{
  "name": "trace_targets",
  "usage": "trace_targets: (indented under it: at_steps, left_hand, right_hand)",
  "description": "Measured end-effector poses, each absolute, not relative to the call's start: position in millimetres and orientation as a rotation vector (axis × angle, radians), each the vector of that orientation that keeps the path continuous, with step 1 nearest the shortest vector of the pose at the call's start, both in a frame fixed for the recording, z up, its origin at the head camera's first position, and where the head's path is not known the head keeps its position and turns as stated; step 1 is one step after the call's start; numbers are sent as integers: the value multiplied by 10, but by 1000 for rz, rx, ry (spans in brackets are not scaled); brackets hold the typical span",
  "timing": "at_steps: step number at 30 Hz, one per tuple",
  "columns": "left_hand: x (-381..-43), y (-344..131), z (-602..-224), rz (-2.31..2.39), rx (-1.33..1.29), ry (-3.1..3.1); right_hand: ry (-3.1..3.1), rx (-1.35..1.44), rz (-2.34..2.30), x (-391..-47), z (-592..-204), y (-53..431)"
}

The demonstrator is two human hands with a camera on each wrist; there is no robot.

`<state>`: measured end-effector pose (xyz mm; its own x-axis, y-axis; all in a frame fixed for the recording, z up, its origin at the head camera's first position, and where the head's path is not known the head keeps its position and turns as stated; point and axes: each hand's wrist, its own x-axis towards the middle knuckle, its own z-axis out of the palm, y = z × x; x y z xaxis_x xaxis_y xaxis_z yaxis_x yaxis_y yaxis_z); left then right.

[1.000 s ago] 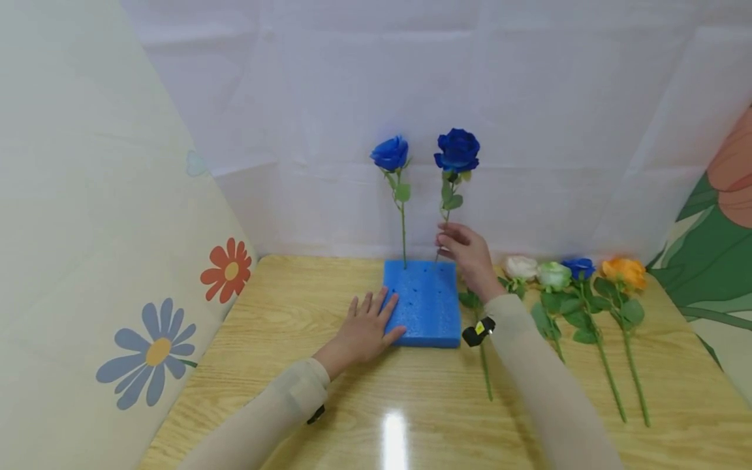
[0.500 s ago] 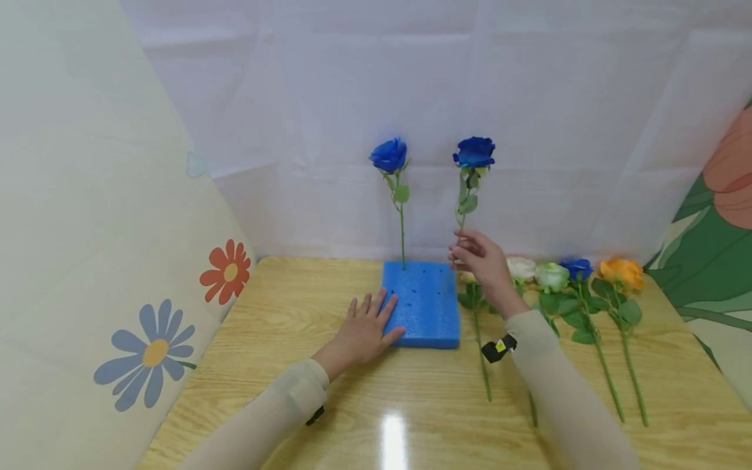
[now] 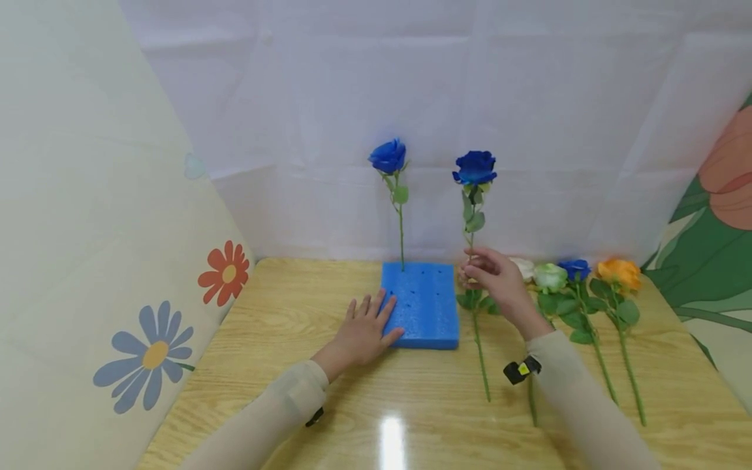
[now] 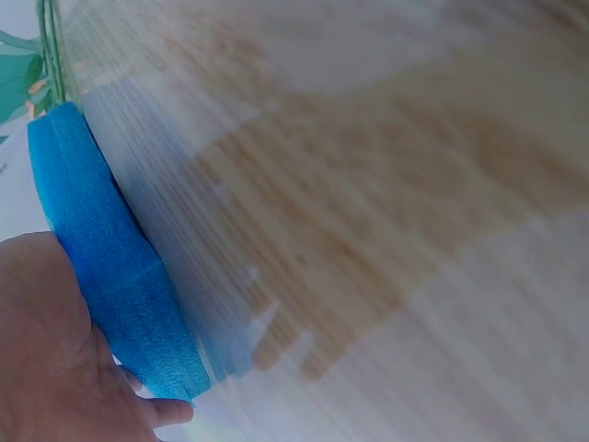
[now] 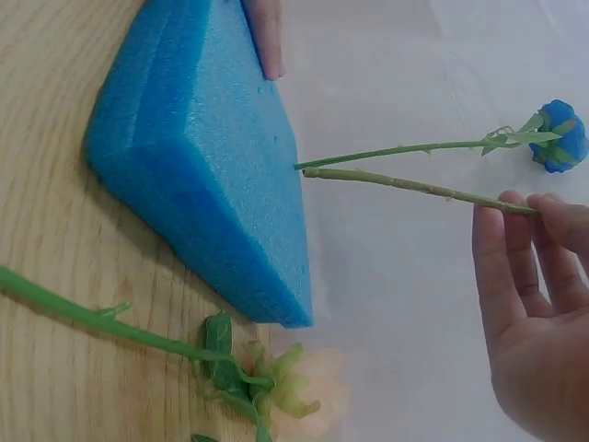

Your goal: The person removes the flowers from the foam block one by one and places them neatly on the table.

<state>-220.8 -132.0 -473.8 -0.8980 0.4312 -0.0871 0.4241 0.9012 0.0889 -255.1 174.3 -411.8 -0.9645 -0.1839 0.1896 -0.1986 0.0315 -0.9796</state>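
Observation:
A blue foam block [image 3: 423, 323] with several small holes in its top lies on the table. My left hand [image 3: 363, 333] rests on its left side, fingers spread straight. One blue rose [image 3: 388, 156] stands upright in the block near its back edge. My right hand [image 3: 502, 279] pinches the stem of another blue rose [image 3: 474, 168] between thumb and fingers, bloom up, to the right of the block. In the right wrist view the held stem [image 5: 405, 184] shows a bare lower end, overlapping the block's edge; its bloom is outside that view.
A pale rose [image 5: 317, 396] lies right beside the block, partly behind my right hand in the head view. Farther right on the wooden table [image 3: 282, 313] lie white, green [image 3: 551, 278], blue [image 3: 574, 269] and orange roses [image 3: 619, 274]. A white cloth [image 3: 317, 130] hangs behind.
My right hand has carried the held blue rose rightward from above the block's back right corner, then lower. The left hand stays on the block.

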Motion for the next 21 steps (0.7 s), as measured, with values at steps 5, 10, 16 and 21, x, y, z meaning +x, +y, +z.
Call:
trace_targets:
  at_steps: [5,10,16,21]
  left_hand:
    - [-2219,-1319,-4750,102,667,2962]
    - [-2221,-1320,-4767,102,660,2962]
    - [-2230,-1320,-4775,99,662,2962]
    - [-2227,-1320,-4752,118,674,2957]
  right_hand:
    - [-2267,423,2140,-2450,-4147,1830]
    - [-2317,405,2097,-2342,-4166,1933]
    - [-2326,368,2121,-2251,-4203,2098]
    - [-2321,321,2153,-2200,-4252,2231]
